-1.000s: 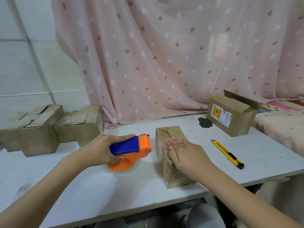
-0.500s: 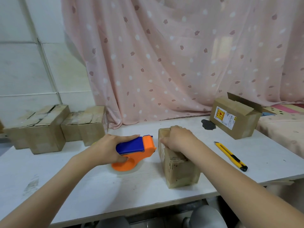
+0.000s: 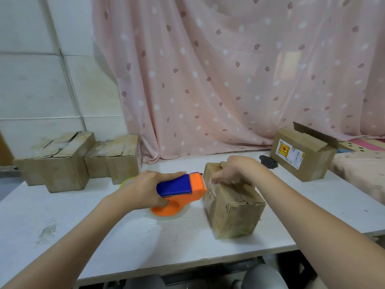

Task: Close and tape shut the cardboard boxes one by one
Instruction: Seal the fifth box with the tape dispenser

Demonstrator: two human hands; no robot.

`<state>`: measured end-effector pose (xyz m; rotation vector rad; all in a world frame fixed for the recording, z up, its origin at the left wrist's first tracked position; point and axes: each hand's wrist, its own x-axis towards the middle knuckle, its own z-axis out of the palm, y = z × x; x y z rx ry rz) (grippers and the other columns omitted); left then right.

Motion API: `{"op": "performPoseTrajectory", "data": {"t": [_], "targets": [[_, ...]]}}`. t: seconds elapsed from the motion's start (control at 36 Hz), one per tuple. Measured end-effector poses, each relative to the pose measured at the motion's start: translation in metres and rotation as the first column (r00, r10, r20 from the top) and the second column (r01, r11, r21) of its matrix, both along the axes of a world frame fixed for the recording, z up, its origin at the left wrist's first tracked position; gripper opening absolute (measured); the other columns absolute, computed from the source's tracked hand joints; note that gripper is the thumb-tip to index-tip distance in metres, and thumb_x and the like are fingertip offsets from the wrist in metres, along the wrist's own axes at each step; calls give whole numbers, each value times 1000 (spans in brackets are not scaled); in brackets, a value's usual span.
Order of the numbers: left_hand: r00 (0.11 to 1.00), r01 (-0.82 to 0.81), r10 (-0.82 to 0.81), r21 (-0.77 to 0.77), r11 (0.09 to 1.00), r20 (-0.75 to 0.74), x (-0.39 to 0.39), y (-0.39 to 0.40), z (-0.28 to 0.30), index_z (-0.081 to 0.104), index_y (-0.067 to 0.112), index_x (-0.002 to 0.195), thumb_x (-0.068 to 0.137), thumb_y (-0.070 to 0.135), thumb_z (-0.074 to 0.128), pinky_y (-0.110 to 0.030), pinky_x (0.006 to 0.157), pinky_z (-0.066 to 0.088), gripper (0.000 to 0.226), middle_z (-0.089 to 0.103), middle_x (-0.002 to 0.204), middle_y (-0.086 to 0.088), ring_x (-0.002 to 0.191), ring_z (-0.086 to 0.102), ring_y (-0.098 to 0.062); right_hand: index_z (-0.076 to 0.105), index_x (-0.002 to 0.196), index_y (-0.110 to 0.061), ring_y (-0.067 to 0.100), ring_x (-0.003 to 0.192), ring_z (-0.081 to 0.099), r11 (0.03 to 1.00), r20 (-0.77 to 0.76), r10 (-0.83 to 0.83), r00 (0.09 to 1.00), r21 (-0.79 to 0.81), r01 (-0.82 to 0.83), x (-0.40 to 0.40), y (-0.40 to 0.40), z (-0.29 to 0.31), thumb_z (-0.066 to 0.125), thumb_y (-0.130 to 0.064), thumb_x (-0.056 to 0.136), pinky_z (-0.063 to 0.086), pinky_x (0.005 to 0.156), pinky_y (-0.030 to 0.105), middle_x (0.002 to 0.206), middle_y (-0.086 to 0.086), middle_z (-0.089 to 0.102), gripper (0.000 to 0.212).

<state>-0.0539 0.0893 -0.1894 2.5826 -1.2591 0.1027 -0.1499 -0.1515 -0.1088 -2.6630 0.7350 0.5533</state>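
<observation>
We tape the middle box [image 3: 233, 207] on the worktop [image 3: 129, 236].

We take the box as our landmark: it sits closed near the front edge of the worktop, its left face shiny with clear tape. Our left hand [image 3: 143, 188] grips the blue-and-orange dispenser [image 3: 181, 193] just left of the box, its orange nose touching the box's upper left edge. Our right hand [image 3: 233, 170] rests on the box's far top, fingers curled and pinching the tape [image 3: 210, 187] at that same edge. Well left of the box, against the wall, stand two closed boxes [image 3: 62, 163], one beside the other. Behind and right of the box sits a labelled box [image 3: 302, 155] with one flap raised, and a dark patch [image 3: 268, 162] lies between them. A pink curtain [image 3: 229, 80] hangs behind it all.
</observation>
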Motion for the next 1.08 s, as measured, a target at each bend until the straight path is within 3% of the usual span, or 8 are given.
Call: {"op": "performPoseTrajectory", "data": {"t": [0.06,0.11,0.31,0.39,0.64,0.78,0.94,1.08], "targets": [[1000,9,-9,-15,1000,-16,0,0,-1,23,70,139,76,38,69,-16,60,39,85,62,89,15,76,53,-7,60,112,-3,32,120,59,998,24,-24,999,54,23,-5,-5,3,63,-51,90,48,93,41,120,14,61,53],[1000,15,-15,-29,999,-9,-1,-2,0,24,69,140,78,37,70,-15,60,39,84,63,92,15,77,53,-7,56,120,3,39,119,59,992,36,-47,998,116,43,-9,-9,5,67,-53,86,49,101,49,131,20,58,67],[999,9,-13,-101,995,-43,-5,-8,9,20,77,134,75,39,71,-28,71,53,88,63,106,22,83,57,-8,53,110,-4,32,75,61,911,114,-197,974,389,139,-14,-34,-5,78,-47,79,59,78,48,104,16,55,59],[999,4,-8,-85,996,-52,-5,-7,10,21,78,133,75,40,72,-24,65,48,86,62,93,20,77,55,-8,55,106,-6,28,66,56,879,137,-247,959,449,163,-14,-47,-12,78,-47,77,60,75,46,94,12,51,56],[999,-32,31,-19,999,-40,-7,9,1,22,78,132,74,42,68,-22,59,42,82,58,77,16,70,52,-8,61,118,1,32,68,70,698,97,-408,908,674,241,-31,-83,-40,77,-48,78,59,64,40,96,16,66,65],[1000,-9,9,25,1000,-28,-7,-1,5,25,75,133,74,39,68,-19,57,39,82,61,80,15,69,52,-6,60,119,2,35,80,69,660,117,-424,898,719,218,-31,-87,-53,74,-50,79,59,82,49,105,19,67,67],[999,3,1,69,998,-52,-6,-10,10,24,72,136,76,35,68,-19,58,37,83,59,81,13,72,52,-9,66,120,0,30,82,67,598,110,-443,890,776,201,-37,-89,-74,67,-51,87,56,73,36,92,14,72,61],[999,5,-1,74,997,-45,-11,-17,12,29,66,140,76,30,68,-17,55,32,83,53,72,15,67,49,-9,69,114,-3,30,87,68,613,151,-476,866,764,204,-37,-89,-85,70,-51,88,60,85,42,100,12,75,55]]}}
